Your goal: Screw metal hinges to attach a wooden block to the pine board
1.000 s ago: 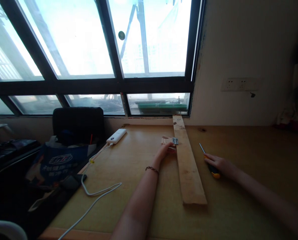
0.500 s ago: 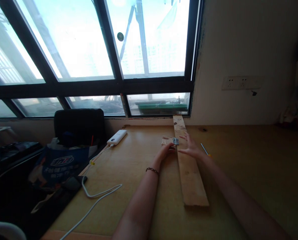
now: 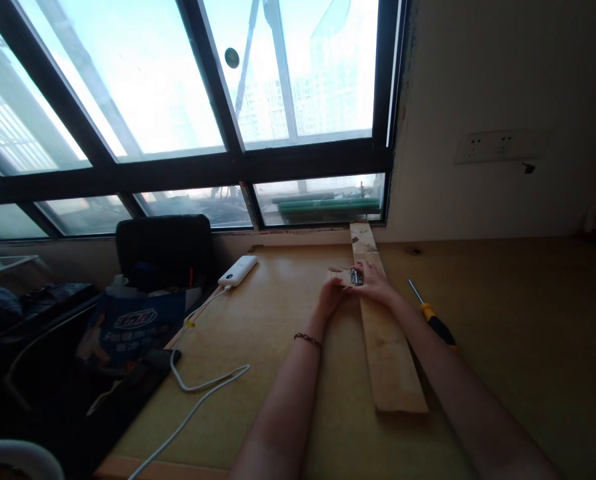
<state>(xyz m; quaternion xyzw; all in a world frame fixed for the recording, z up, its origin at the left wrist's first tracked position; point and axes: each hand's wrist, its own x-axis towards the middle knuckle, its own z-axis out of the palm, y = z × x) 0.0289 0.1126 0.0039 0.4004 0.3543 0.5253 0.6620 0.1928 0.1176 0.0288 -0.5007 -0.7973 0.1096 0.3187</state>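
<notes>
A long wooden board point(image 3: 391, 360) lies on the table, running from near me toward the window. A small metal hinge point(image 3: 357, 276) sits at its left edge, beside a short piece of wood point(image 3: 339, 274). My left hand point(image 3: 329, 297) is closed on the short wood piece from the near left side. My right hand point(image 3: 377, 285) rests over the board, with its fingers closed around the hinge; its fingertips are partly hidden. To the right of my right forearm lies a screwdriver point(image 3: 432, 321) with a yellow and black handle.
A white power bank point(image 3: 239, 271) with a white cable point(image 3: 203, 395) lies on the left of the wooden table point(image 3: 288, 280). Beyond the left edge are a black chair point(image 3: 165, 250) and a blue bag point(image 3: 133, 323). A window and wall sockets point(image 3: 498, 146) stand behind.
My right hand has moved left and closed at the hinge; its fingers were spread before. My left hand has closed in on the short wood piece. The view has shifted, showing more of the screwdriver.
</notes>
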